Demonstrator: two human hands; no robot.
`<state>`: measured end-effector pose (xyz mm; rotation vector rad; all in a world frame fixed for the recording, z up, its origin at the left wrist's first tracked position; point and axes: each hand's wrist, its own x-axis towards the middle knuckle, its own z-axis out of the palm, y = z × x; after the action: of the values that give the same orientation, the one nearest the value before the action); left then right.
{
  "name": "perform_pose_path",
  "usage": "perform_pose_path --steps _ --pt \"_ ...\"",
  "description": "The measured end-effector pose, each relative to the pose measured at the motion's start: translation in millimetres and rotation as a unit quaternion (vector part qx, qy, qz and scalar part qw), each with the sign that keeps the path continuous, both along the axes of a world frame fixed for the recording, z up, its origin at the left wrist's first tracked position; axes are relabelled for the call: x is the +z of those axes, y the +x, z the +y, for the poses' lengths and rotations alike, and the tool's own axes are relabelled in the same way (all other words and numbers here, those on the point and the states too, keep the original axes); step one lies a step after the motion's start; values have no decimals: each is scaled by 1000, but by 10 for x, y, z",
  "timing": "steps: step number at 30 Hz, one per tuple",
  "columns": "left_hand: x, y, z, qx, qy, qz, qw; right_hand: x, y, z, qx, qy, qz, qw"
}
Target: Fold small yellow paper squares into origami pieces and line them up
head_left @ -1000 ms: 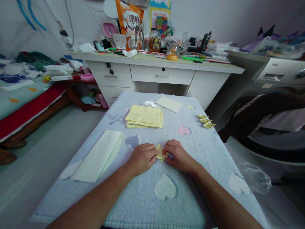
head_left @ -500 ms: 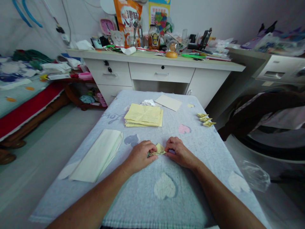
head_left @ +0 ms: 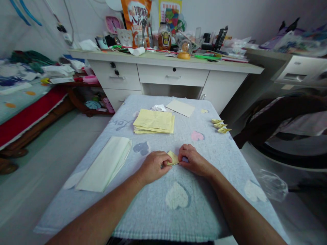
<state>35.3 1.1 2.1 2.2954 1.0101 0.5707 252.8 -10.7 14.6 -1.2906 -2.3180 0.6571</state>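
Note:
Between my two hands is a small piece of folded yellow paper (head_left: pixel 173 158), a pointed shape low over the cloth-covered table. My left hand (head_left: pixel 156 165) pinches its left end between thumb and fingers. At the other end, my right hand (head_left: pixel 193 159) grips the paper's right corner with thumb and forefinger. Beyond them lies a stack of yellow paper sheets (head_left: pixel 153 120). Off to the right sit three small folded yellow paper pieces (head_left: pixel 220 126) in a row.
A folded pale green cloth or sheet (head_left: pixel 106 165) lies on the left of the table (head_left: pixel 143 211). Farther back are a beige card (head_left: pixel 180 108) and a crumpled white tissue (head_left: pixel 158 108). A cluttered white desk (head_left: pixel 173 73) stands behind, a washing machine (head_left: pixel 296 76) at right.
The paper has turned slightly in my fingers; the dark print along its lower edge is now mostly out of sight. Both hands have shifted slightly right and keep their pinch.

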Motion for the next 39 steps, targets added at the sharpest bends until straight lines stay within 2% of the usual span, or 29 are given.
perform_pose_path --steps 8,20,30,39 --pt "4 32 17 -2 18 34 999 -19 -1 11 -25 4 -11 1000" --pt "-44 43 38 75 29 42 996 27 -102 -36 -58 -9 -72 996" --pt "-39 30 56 88 31 80 992 -15 -156 -64 -96 -5 -62 993" --pt "-37 33 70 85 21 75 993 -25 -258 -85 -121 -6 -61 991"
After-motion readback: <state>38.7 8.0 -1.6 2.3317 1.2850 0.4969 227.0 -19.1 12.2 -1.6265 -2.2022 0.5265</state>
